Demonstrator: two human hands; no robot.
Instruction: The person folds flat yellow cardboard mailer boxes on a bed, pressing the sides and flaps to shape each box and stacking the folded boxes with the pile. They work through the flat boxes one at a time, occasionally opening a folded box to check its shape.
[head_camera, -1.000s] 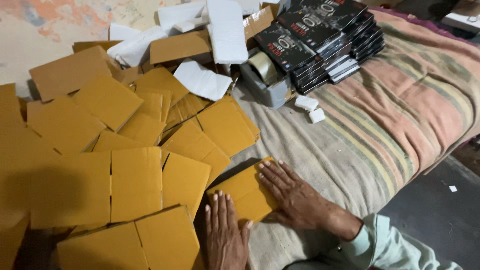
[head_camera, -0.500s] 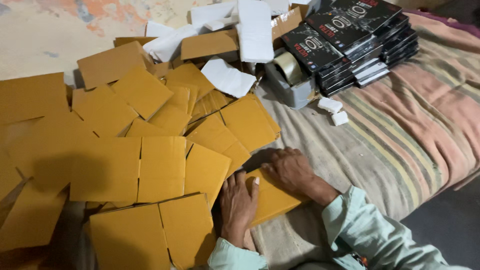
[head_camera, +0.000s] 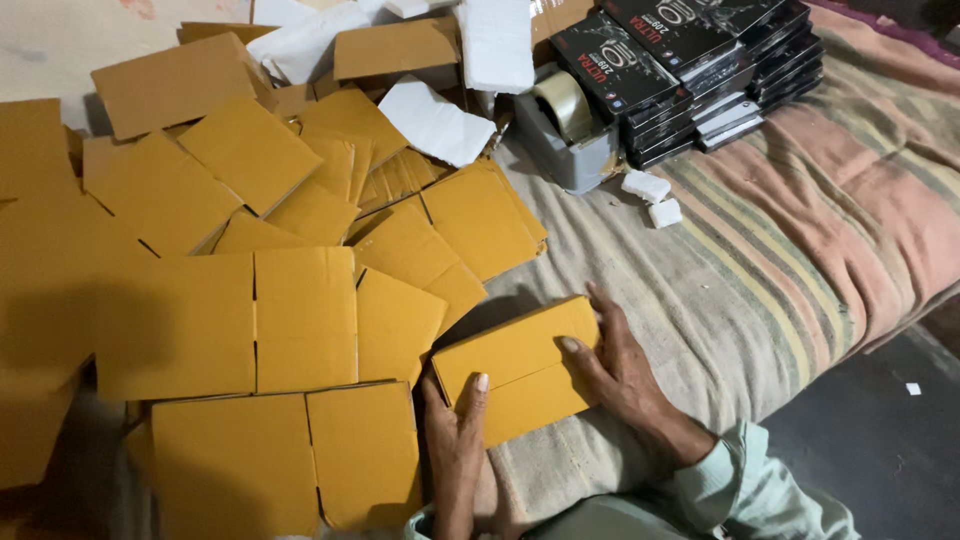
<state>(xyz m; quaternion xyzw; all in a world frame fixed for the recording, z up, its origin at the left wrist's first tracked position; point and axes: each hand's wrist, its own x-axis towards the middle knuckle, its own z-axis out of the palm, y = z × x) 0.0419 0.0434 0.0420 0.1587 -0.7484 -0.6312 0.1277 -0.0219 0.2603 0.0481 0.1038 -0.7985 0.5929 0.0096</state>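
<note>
A small folded brown cardboard box lies on the striped blanket right in front of me. My left hand presses along its near left edge, fingers on top. My right hand grips its right end, thumb laid over the top face. Both hands hold the box flat against the blanket. To its left spreads a heap of flattened cardboard box blanks.
A grey tape dispenser with a roll of clear tape sits beyond the box. Stacks of black product boxes stand at the back right. White paper sheets and two small white blocks lie nearby. The bed edge drops to dark floor on the right.
The view has shifted. My hands have drawn the cardboard piece away from the heap and folded it into a box shape, now gripped at both ends.
</note>
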